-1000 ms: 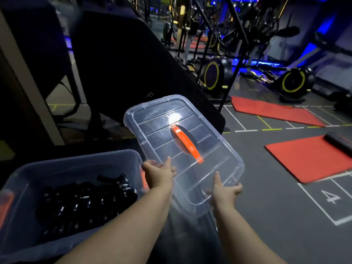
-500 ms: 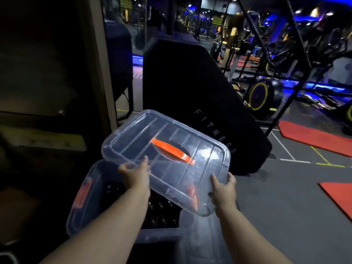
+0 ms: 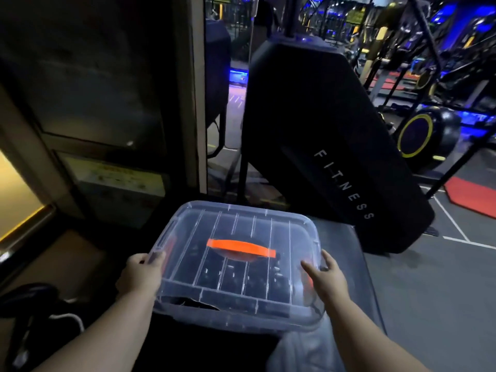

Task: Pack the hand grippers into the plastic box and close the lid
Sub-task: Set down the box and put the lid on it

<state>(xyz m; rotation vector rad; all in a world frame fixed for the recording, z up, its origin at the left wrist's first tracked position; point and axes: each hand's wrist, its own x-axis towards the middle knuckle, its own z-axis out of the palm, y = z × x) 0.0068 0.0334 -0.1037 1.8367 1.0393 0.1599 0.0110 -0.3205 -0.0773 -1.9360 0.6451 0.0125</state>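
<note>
A clear plastic lid (image 3: 292,234) with an orange handle (image 3: 240,247) lies over the clear plastic box (image 3: 241,315). Through the lid I see several black hand grippers (image 3: 241,277) inside the box. My left hand (image 3: 142,275) grips the lid's left edge, thumb on top. My right hand (image 3: 326,277) holds the lid's right edge, with its thumb on the lid top and its fingers over the rim. The box's near wall shows a dark jagged crack at its lower left.
A big black machine housing (image 3: 335,146) lettered FITNESS stands just behind the box. A dark pillar and glass panel (image 3: 107,103) are to the left. Grey floor (image 3: 429,291), a red mat (image 3: 472,197) and exercise bikes (image 3: 426,132) lie to the right.
Both hands carried the lid from the right, held tilted in the air, and lowered it flat over the box. My view turned left toward the box.
</note>
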